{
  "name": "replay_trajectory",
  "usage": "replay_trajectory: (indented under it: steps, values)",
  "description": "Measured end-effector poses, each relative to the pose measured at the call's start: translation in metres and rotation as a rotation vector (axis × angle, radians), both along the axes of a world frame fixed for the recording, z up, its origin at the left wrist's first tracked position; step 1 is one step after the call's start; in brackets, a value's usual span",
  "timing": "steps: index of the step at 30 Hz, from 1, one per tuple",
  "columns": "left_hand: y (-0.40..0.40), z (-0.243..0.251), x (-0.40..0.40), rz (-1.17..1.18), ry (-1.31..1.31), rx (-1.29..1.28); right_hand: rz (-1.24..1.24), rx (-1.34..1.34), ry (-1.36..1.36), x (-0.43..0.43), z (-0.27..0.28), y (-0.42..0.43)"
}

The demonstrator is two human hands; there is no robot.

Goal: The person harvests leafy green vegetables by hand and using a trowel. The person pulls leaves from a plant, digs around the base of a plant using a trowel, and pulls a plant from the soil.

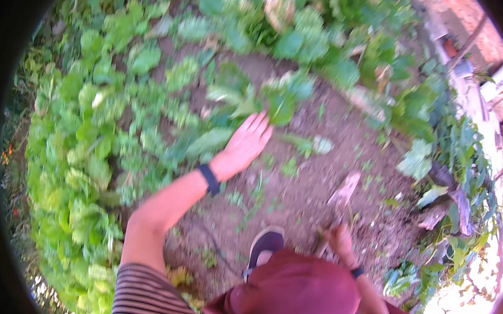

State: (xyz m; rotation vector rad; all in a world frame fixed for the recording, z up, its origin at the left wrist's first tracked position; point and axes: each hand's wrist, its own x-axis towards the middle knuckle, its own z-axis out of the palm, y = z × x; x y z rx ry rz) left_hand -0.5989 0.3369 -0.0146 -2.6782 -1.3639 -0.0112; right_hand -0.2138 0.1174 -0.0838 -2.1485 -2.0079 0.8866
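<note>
My left hand (247,139) stretches forward over the bed, palm down, with a dark band on its wrist. Its fingers are extended and their tips meet the broad green leaves (279,107) of a low plant; nothing shows in its grip. Nearer my body, my right hand (341,243) is curled low over the soil. It seems closed around a garden hand tool (344,191) with a pale, flat end pointing forward; blur hides its exact kind and the handle. A cut or loose leaf (320,145) lies on the brown soil (300,193) between the hands.
Dense leafy greens (85,148) fill the left side, and larger leafy plants (317,37) grow ahead. Weathered wood pieces (460,210) and climbing foliage (465,142) edge the bed at right. My shoe (266,245) rests on the soil below my maroon-clad knee (304,292).
</note>
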Motion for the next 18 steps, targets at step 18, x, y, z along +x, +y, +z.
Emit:
replay_trajectory:
  steps: [18]
  values:
    - [0.009,0.031,-0.005,0.047,0.139,-0.423,-0.673,0.173,0.401,-0.085,0.072,-0.004]
